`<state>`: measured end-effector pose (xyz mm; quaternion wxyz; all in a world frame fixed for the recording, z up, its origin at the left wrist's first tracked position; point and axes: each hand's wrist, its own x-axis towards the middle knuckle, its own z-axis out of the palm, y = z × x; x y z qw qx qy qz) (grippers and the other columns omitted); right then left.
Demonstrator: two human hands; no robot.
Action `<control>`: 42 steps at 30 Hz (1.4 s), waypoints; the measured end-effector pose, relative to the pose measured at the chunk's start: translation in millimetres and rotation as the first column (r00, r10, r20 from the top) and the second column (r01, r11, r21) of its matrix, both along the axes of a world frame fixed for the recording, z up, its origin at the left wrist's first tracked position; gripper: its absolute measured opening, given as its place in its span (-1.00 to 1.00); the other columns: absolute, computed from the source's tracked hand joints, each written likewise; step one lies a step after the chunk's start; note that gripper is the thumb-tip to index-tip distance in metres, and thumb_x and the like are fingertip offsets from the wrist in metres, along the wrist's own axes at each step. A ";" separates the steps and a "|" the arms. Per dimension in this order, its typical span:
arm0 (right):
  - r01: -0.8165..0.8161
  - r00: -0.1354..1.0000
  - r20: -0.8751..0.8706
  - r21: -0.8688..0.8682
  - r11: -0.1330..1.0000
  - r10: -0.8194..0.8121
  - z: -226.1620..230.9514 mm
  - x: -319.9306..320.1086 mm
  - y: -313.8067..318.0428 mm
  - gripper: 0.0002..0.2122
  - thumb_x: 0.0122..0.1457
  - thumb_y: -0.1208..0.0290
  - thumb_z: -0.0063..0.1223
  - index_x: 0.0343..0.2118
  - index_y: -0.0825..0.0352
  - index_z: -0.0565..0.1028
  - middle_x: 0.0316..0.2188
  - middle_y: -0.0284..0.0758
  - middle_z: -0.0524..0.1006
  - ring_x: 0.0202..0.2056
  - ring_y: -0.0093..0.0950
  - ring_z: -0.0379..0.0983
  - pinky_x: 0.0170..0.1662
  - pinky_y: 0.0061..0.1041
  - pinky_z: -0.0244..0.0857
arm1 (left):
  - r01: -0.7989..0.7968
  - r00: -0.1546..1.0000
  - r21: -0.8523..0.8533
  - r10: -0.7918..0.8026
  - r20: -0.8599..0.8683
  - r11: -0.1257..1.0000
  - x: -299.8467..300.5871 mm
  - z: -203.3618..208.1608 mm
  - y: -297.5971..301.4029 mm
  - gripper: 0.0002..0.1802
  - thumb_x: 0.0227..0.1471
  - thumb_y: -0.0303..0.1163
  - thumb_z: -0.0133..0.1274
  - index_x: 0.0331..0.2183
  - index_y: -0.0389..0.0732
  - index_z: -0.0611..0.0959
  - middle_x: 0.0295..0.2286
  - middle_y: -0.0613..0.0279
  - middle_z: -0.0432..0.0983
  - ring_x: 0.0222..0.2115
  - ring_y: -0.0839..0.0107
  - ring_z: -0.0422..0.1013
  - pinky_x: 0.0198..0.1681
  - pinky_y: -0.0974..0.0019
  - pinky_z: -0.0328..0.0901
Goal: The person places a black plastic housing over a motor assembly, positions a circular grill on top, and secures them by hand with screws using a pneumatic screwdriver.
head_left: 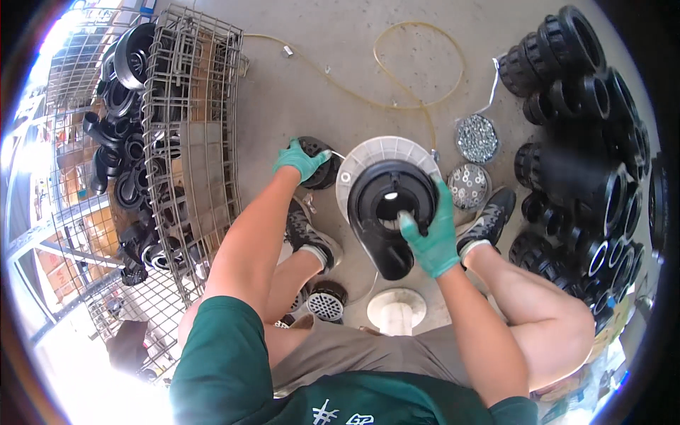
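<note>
Between the wearer's 2 shoes, out in front of the knees, I see the black fitting point(375, 230) sitting over a pale round plate point(389, 146). From my remote view, its long axis runs from the round mouth at the far end to the blunt spout pointing back toward the wearer, angled only slightly sideways.

The right hand point(433, 237), in a green glove, is the nearer of the 2: it holds the fitting by its right side, thumb reaching over the mouth and fingers round the outer wall. The left hand point(301, 161), also gloved, rests at a dark round part point(322, 176), its thumb spread well off the fingers; I cannot tell whether it grips anything there. From that hand, the fitting lies to the right and a little closer to the wearer, with the plate's left rim coming between them.

Beyond the right hand I count 2 round groups on the floor, silvery small parts point(477, 138) and, just nearer the wearer, pale rings point(467, 188). Stacked black rings point(602, 163) line the right side; a wire cage point(191, 142) stands left.
</note>
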<state>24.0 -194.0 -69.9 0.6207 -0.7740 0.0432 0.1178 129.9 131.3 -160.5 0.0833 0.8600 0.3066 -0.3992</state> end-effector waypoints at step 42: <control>-0.116 0.551 -0.668 -0.654 0.747 -0.500 -116.5 -385.6 -248.0 -0.48 0.15 0.21 0.18 0.16 0.19 0.33 0.12 -0.04 0.40 0.09 -0.04 0.41 0.11 -0.12 0.35 | 0.492 0.628 0.119 -0.446 0.637 0.863 -66.5 220.1 66.4 0.40 -0.46 -0.47 0.45 0.40 0.11 0.05 0.18 -0.17 0.11 0.18 -0.09 0.18 0.30 0.03 0.13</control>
